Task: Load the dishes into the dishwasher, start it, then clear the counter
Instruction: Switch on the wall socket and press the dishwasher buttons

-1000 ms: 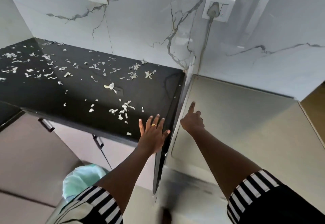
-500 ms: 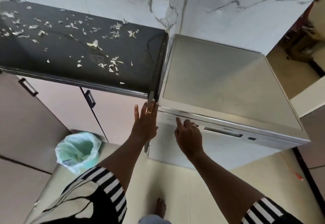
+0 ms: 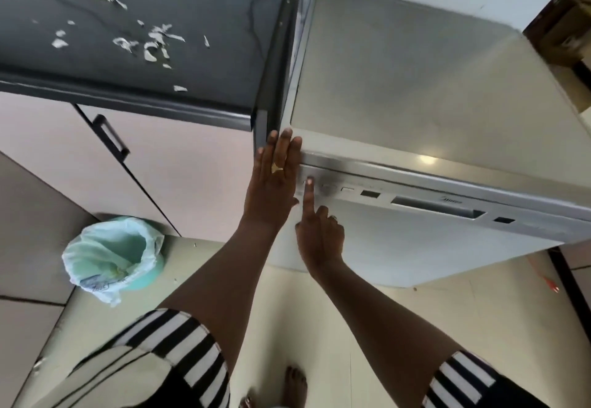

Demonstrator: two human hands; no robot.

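Note:
The silver dishwasher stands with its door closed, right of the black counter. My left hand lies flat with straight fingers against the dishwasher's top left front corner. My right hand has its index finger stretched out, and the fingertip presses a button at the left end of the control panel; its other fingers are curled and hold nothing. White scraps are scattered over the counter. No dishes are in view.
A green bin lined with a pale bag sits on the floor at the left, below pink cabinet doors with a black handle. My bare foot is on the cream floor tiles in front of the dishwasher.
The view dropped from the counter top to the dishwasher's front. Both hands came down from the top edge; my right index finger moved onto the panel button, my left hand settled on the corner.

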